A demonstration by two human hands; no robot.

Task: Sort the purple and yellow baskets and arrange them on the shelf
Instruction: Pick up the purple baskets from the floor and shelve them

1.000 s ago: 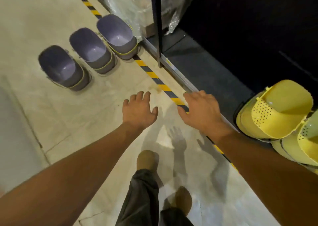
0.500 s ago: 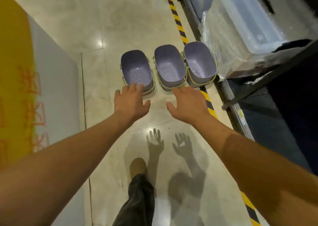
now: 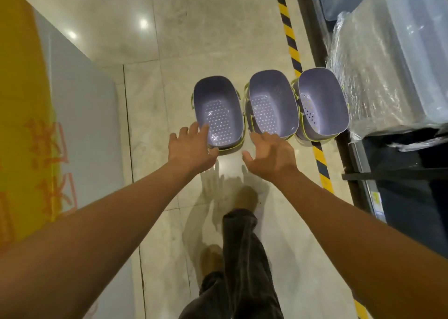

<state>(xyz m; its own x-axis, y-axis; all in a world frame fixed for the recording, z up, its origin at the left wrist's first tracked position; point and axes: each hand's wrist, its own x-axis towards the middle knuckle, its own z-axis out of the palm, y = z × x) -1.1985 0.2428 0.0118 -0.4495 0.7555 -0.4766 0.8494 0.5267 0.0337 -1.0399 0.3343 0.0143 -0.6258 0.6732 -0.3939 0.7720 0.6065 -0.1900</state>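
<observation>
Three purple perforated baskets stand in a row on the floor: the left basket (image 3: 218, 111), the middle basket (image 3: 271, 105) and the right basket (image 3: 322, 100), each with a yellow-green rim. My left hand (image 3: 191, 148) hovers with spread fingers over the near left edge of the left basket. My right hand (image 3: 269, 156) reaches out, fingers relaxed, just short of the middle basket's near edge. Neither hand holds anything. No yellow baskets are in view.
A yellow-and-black hazard stripe (image 3: 289, 34) runs along the floor beside the dark shelf base (image 3: 363, 163) on the right. Plastic-wrapped bins (image 3: 392, 59) sit on the shelf. A grey and yellow panel (image 3: 48, 115) lies at the left. My legs (image 3: 240, 253) are below.
I have turned from the yellow baskets and stepped toward the purple ones. Both hands have moved closer to the baskets' near edges, the left now over the left basket.
</observation>
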